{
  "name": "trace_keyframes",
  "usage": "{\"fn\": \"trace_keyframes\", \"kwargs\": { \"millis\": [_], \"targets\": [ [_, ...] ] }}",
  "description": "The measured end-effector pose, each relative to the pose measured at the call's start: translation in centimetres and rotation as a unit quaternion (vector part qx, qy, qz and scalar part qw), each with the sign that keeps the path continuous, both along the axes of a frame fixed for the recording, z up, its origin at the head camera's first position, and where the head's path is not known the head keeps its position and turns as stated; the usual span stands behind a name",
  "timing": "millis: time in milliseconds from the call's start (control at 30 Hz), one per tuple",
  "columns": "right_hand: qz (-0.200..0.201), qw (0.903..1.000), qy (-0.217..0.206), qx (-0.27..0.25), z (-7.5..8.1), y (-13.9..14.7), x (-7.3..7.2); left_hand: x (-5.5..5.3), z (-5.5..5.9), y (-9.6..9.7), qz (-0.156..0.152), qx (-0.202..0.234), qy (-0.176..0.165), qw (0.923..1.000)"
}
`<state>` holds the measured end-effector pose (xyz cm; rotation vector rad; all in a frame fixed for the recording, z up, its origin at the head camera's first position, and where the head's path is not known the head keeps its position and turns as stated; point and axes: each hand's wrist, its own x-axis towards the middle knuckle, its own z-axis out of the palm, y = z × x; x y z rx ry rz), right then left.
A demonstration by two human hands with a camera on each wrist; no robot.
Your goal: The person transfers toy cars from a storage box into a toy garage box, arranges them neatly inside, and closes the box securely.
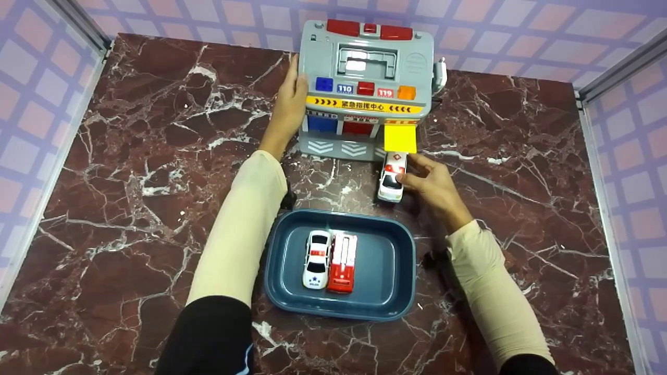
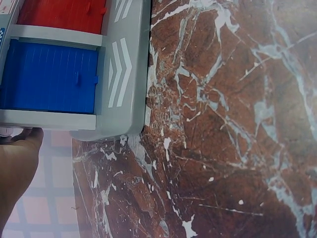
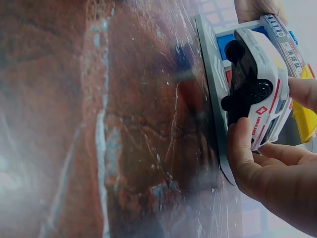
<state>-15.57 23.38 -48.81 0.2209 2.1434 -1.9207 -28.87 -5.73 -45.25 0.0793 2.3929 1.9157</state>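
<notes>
A grey toy emergency station [image 1: 320,54] stands at the back of the marbled table. My left hand [image 1: 287,107] rests along its left side, fingers straight against the wall. In the left wrist view, the station's blue door [image 2: 52,77] and red door [image 2: 62,14] are down. My right hand [image 1: 435,187] pinches a white toy ambulance [image 1: 391,194], thumb on one side and fingers on the other. The ambulance's rear points at the right bay, below the raised yellow door [image 1: 400,138]. In the right wrist view, its wheels are off the table, over the station's ramp [image 3: 213,74].
Nearer to me sits a dark blue tray [image 1: 385,271]. Inside it, a white police car [image 1: 316,265] and a red fire truck [image 1: 342,276] lie side by side. Checkered panels [image 1: 172,15] border the table at the back and sides.
</notes>
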Motion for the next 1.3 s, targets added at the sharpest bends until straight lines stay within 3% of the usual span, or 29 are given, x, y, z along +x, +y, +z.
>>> {"fn": "trace_keyframes", "kwargs": {
  "millis": [233, 367, 467, 667, 833, 1067, 1300],
  "targets": [
    [0.015, 0.9990, 0.022, 0.034, -0.3, 0.1, -0.5, 0.0, 0.0, 0.0, 0.000, 0.003, -0.006, 1.0000],
    [0.030, 0.9973, 0.036, 0.057, -0.4, 0.1, -0.8, 1.0, 1.7, 0.2, -0.002, 0.005, -0.017, 0.9998],
    [0.038, 0.9952, 0.051, 0.074, -0.5, 0.0, -1.0, 1.2, 2.1, 0.2, -0.003, 0.004, -0.023, 0.9997],
    [0.043, 0.9930, 0.066, 0.088, -0.4, -0.1, -1.2, -0.1, 0.0, 0.1, -0.002, 0.006, -0.019, 0.9998],
    [0.043, 0.9927, 0.067, 0.091, -0.4, -0.1, -1.4, -0.1, -0.2, 0.0, 0.000, 0.008, -0.022, 0.9997],
    [0.060, 0.9879, 0.076, 0.121, -0.4, 0.2, -1.7, 0.0, -0.2, 0.0, -0.001, 0.026, 0.002, 0.9997],
    [0.065, 0.9856, 0.077, 0.136, -0.3, -0.1, -2.0, -0.3, -0.2, -0.1, -0.001, 0.024, -0.021, 0.9995]
  ]
}}
